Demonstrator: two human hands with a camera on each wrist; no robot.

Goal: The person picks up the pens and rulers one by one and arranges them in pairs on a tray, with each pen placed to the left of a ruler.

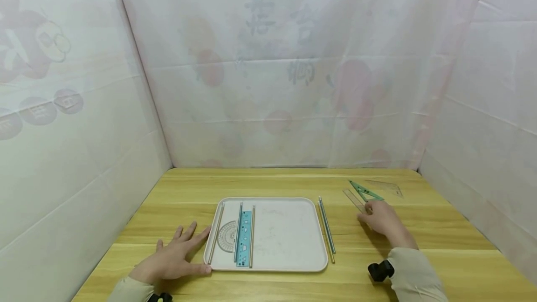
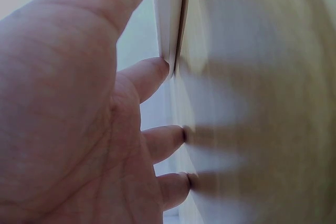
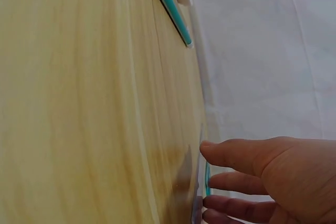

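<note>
My left hand (image 1: 174, 255) is spread at the left side of a white tray (image 1: 285, 236), thumb and index fingertips at its rim, other fingertips on the table. In the tray lie a clear protractor (image 1: 227, 236), a blue ruler (image 1: 244, 239), a blue-green pencil (image 1: 238, 232) and two gold pencils, one at the left (image 1: 216, 234) and one right of the ruler (image 1: 252, 236). At the right, my right hand (image 1: 382, 220) pinches a clear ruler (image 1: 353, 199) near its close end; the palm hides part of it. A green set square (image 1: 361, 191) lies just beyond those fingers.
A clear set square (image 1: 388, 186) lies farther back at the right. Beside the tray's right edge, blue-green pencils (image 1: 327, 227) and a gold pencil (image 1: 325, 234) lie lengthwise. Fabric walls (image 1: 293, 106) stand at the back and both sides of the wooden table (image 1: 268, 288).
</note>
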